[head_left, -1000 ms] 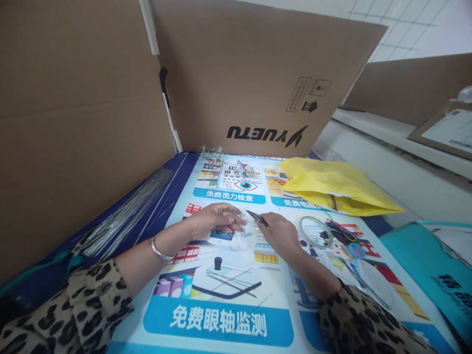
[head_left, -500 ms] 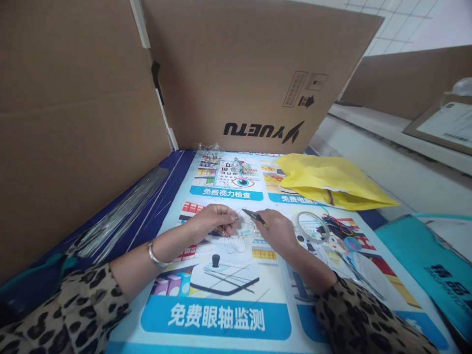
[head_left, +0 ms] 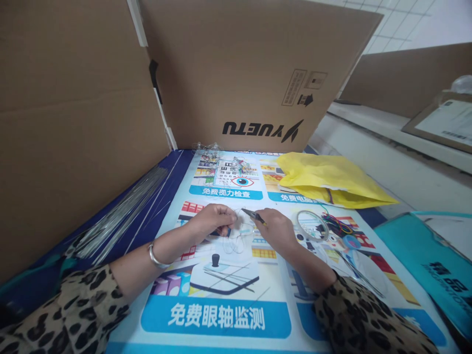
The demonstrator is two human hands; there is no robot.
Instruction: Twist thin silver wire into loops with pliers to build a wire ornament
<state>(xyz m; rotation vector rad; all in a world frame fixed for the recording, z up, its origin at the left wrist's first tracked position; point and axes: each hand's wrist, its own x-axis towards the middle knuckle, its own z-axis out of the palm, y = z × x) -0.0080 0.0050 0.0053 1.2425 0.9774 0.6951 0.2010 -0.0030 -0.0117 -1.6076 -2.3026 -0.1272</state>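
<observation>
Near the middle of the printed sheet (head_left: 236, 275), my left hand (head_left: 211, 221) pinches a thin looped wire (head_left: 236, 243) between thumb and fingers. The wire's fine loops spread to the right of my fingertips, over the sheet. My right hand (head_left: 278, 231) is wrapped round small dark pliers (head_left: 254, 215) with a yellow-marked handle. The pliers' tip points left, close to the upper part of the wire; whether it grips the wire is too small to tell.
Cardboard panels (head_left: 236, 73) stand left and behind. A bundle of straight wires (head_left: 125, 211) lies left. Wire pieces (head_left: 210, 150) lie at the back. To the right are a yellow bag (head_left: 328, 179), a tape roll (head_left: 312, 225), coloured wires (head_left: 337, 226) and a teal bag (head_left: 424, 260).
My left fingers have shifted slightly and curl a little more at the wire. My right hand and the pliers have hardly moved.
</observation>
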